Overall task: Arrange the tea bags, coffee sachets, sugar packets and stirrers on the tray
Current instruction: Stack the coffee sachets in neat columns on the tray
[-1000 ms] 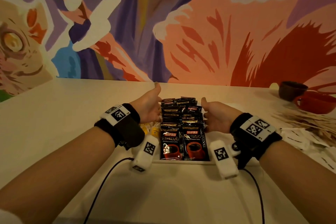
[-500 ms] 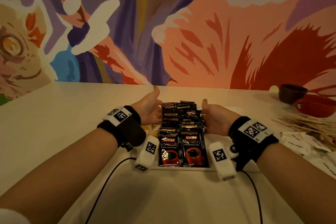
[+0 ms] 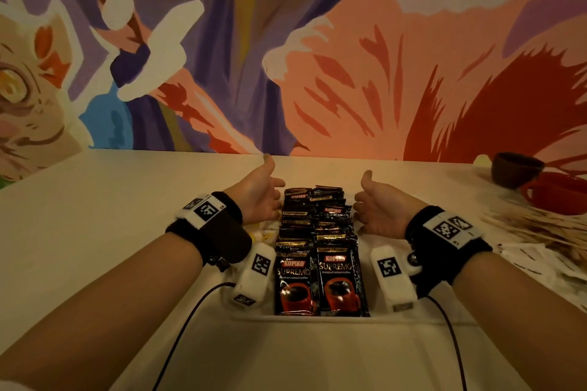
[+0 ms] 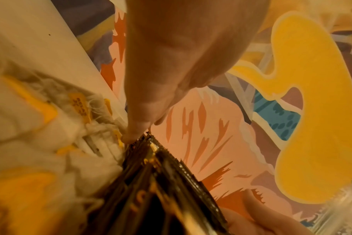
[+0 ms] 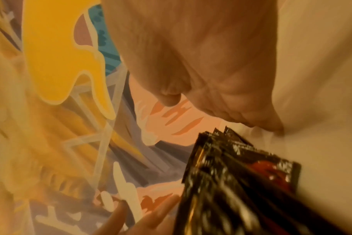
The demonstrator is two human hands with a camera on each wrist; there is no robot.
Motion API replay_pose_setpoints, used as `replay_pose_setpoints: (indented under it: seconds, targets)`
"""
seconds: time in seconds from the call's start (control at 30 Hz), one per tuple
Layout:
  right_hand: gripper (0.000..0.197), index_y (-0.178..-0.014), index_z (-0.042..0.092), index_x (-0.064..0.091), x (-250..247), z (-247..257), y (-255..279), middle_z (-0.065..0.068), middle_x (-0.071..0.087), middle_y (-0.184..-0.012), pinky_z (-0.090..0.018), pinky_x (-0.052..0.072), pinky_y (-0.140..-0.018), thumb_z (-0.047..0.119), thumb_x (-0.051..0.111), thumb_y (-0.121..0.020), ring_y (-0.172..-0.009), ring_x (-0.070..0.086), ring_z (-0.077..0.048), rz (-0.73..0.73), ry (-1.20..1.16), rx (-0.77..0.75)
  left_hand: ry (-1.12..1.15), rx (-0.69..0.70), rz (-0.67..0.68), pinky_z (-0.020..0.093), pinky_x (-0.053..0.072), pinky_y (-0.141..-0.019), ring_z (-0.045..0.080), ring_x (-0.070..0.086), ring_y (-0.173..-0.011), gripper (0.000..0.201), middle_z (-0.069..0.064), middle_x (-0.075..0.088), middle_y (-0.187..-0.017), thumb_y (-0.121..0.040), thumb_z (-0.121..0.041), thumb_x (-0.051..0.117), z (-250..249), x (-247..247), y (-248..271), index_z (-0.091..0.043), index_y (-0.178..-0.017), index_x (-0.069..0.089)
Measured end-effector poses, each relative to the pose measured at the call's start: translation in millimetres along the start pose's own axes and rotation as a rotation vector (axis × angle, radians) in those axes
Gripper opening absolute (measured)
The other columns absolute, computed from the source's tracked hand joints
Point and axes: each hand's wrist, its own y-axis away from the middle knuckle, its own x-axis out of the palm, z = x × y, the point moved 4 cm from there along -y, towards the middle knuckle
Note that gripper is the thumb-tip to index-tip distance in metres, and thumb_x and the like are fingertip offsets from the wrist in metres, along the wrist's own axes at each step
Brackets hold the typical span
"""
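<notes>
**On the tray: hands either side of the coffee rows**

At the table's near edge sits a white tray [image 3: 317, 318] w/ two rows of black coffee sachets [image 3: 319, 251] running front to back down its middle, each sachet overlapping the one behind. The front pair shows a red cup and "Kopiko Supremo" print.

Left hand [image 3: 258, 197] stands on its edge along the left side of the rows, palm facing in, fingers straight and together, thumb up. In the left wrist view a fingertip [image 4: 135, 132] touches the far corner of the sachet stack. Right hand [image 3: 379, 211] mirrors it on the right side, palm in, fingers straight, thumb up; it's just beside the sachets, but can't tell if it touches. Neither hand grips anything.

Left of the coffee, under the left hand, lie white tea bags [image 4: 50, 143] w/ yellow tags, packed against the sachets.

Off to the right on the table [image 3: 95, 232]: a loose heap of wooden stirrers [image 3: 540, 228], and nearer, white sugar packets [image 3: 533, 260] scattered, all outside the tray. Beyond them a dark brown cup [image 3: 516, 170] and a red cup [image 3: 559, 192] near the wall. A bright painted mural [image 3: 317, 57] covers the wall behind.
</notes>
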Motion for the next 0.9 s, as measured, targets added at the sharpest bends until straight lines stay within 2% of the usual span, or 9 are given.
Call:
replay_pose_setpoints:
  seconds: [0.1, 0.23, 0.3, 0.43, 0.53, 0.6, 0.7, 0.77, 0.9]
  targets:
    - [0.082, -0.149, 0.006, 0.001, -7, 6, -6, -0.012, 0.027, -0.148, -0.040, 0.029, -0.106, 0.064, 0.012, -0.092, -0.121, 0.041, -0.023, -0.032, -0.094, 0.025, 0.023, -0.016, -0.030, 0.047, 0.020, -0.116, 0.036, 0.019, -0.143, 0.084, 0.022, 0.008, -0.156, -0.092, -0.067, 0.014, -3, -3, -4, -0.006, -0.150, 0.013]
    - [0.084, -0.147, -0.003, 0.008, 3, 10, -15, -0.015, 0.049, -0.126, -0.038, 0.039, -0.100, 0.062, 0.010, -0.094, -0.107, 0.050, -0.024, 0.042, -0.092, 0.020, 0.004, -0.032, -0.011, 0.045, 0.038, -0.096, 0.037, 0.037, -0.133, 0.084, 0.023, 0.030, -0.149, -0.093, -0.066, 0.013, -2, 5, -6, -0.003, -0.149, 0.012]
    - [0.083, -0.147, -0.003, 0.006, 7, 12, -16, -0.015, 0.044, -0.137, -0.035, 0.046, -0.088, 0.062, 0.010, -0.094, -0.107, 0.053, -0.025, 0.054, -0.057, 0.021, -0.009, -0.039, -0.005, 0.046, 0.040, -0.092, 0.037, 0.040, -0.131, 0.085, 0.023, 0.035, -0.147, -0.093, -0.067, 0.013, -2, 6, -8, -0.004, -0.149, 0.012]
    - [0.084, -0.147, 0.000, -0.004, 4, 18, -17, -0.014, 0.031, -0.147, -0.039, 0.035, -0.109, 0.063, 0.011, -0.093, -0.138, 0.029, -0.028, 0.038, -0.085, 0.034, 0.022, -0.048, -0.021, 0.048, 0.036, -0.101, 0.037, 0.034, -0.135, 0.085, 0.023, 0.023, -0.153, -0.092, -0.068, 0.015, -4, 2, -10, -0.006, -0.150, 0.011]
    - [0.082, -0.147, -0.002, 0.009, 10, 17, -20, -0.012, 0.046, -0.137, -0.033, 0.048, -0.083, 0.062, 0.010, -0.094, -0.122, 0.049, -0.026, 0.067, -0.028, 0.053, 0.011, -0.051, 0.006, 0.048, 0.034, -0.104, 0.037, 0.034, -0.136, 0.085, 0.023, 0.024, -0.152, -0.092, -0.068, 0.016, -4, 5, -9, -0.007, -0.150, 0.008]
    - [0.082, -0.146, -0.002, 0.016, 11, 18, -20, -0.010, 0.054, -0.121, -0.032, 0.047, -0.080, 0.062, 0.010, -0.094, -0.110, 0.054, -0.024, 0.062, 0.028, 0.042, 0.005, -0.053, 0.028, 0.048, 0.032, -0.106, 0.037, 0.034, -0.136, 0.085, 0.023, 0.025, -0.152, -0.092, -0.068, 0.015, -5, 7, -7, -0.007, -0.151, 0.006]
    - [0.082, -0.148, 0.001, 0.004, 5, 19, -19, -0.012, 0.030, -0.149, -0.038, 0.036, -0.106, 0.062, 0.012, -0.094, -0.136, 0.033, -0.027, 0.024, -0.011, 0.037, 0.030, -0.058, 0.041, 0.050, 0.032, -0.104, 0.038, 0.031, -0.137, 0.085, 0.023, 0.016, -0.154, -0.091, -0.068, 0.014, -8, 4, -3, -0.009, -0.151, 0.003]
    - [0.082, -0.148, 0.002, 0.001, 5, 17, -16, -0.014, 0.021, -0.153, -0.040, 0.029, -0.112, 0.063, 0.013, -0.094, -0.140, 0.024, -0.028, 0.035, -0.042, 0.051, 0.056, -0.065, 0.066, 0.052, 0.034, -0.101, 0.040, 0.030, -0.137, 0.086, 0.024, 0.013, -0.155, -0.091, -0.069, 0.013, -7, 2, -1, -0.009, -0.151, 0.001]
    - [0.078, -0.148, 0.002, 0.008, 16, 15, -10, -0.012, 0.032, -0.148, -0.035, 0.045, -0.077, 0.059, 0.015, -0.095, -0.116, 0.049, -0.025, 0.046, -0.014, 0.058, 0.033, -0.081, 0.109, 0.049, 0.035, -0.097, 0.040, 0.030, -0.137, 0.088, 0.027, 0.017, -0.153, -0.091, -0.069, 0.013, -5, 10, 5, -0.006, -0.151, -0.001]
